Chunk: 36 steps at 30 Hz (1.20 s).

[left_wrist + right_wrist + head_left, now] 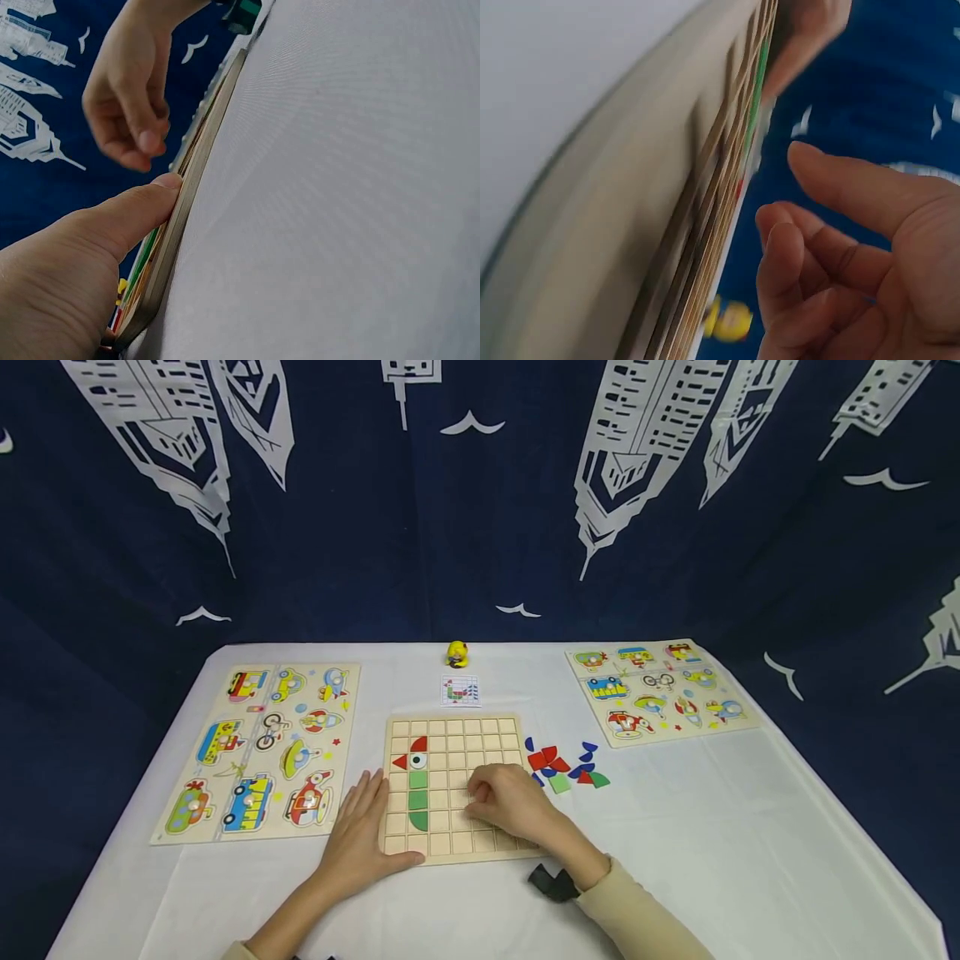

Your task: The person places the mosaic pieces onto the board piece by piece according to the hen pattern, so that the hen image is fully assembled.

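Note:
A wooden grid board (457, 752) lies on the white table. Down its left part runs a column of pieces: a red quarter-circle (419, 744), a red triangle (401, 762), an eye piece (417, 761), green squares (417, 799) and a green quarter-circle (418, 821). My left hand (362, 835) rests at the board's left edge, fingers extended, its thumb (142, 214) touching the near edge. Above the board's right half hovers my right hand (513, 800). Its fingers (784, 262) bend loosely, with a gap to the thumb and nothing visible between them.
Loose red, blue and green pieces (550, 760) lie right of the board. Behind it are a small pattern card (460, 691) and a yellow duck figure (457, 654). Vehicle puzzle boards lie at left (255, 710) and right (660, 702). A black object (553, 884) sits by the right wrist.

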### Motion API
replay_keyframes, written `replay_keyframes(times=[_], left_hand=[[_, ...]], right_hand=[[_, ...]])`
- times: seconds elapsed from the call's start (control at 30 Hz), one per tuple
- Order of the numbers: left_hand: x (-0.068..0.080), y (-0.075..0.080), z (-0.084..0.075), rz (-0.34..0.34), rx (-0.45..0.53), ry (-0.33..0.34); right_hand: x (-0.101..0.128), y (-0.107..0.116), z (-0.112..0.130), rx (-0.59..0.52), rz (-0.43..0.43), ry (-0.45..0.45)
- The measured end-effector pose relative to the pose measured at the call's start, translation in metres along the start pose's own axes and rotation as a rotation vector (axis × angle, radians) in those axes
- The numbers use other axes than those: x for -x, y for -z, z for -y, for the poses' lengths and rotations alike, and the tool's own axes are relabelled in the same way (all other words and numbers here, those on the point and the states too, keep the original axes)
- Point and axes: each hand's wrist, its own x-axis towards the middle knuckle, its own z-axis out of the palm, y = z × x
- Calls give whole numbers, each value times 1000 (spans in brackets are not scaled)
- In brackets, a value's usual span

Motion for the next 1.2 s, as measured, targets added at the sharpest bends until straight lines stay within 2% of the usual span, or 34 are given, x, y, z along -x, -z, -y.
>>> replay_keyframes(times=[0.17,0.27,0.47,0.8,1.2], left_hand=[[0,1,0,-8,1,-12],[0,1,0,-12,-5,-19],[0,1,0,-18,-9,-24],[1,1,0,-11,2,-17],[1,1,0,-6,5,-20]], right_hand=[[21,26,-39,-24,-43,-63],[31,38,-61,-27,-72,-137],[41,48,-90,5,-107,-275],[43,46,-98,-52,-68,-299],[43,45,-99,-44,-67,-312]])
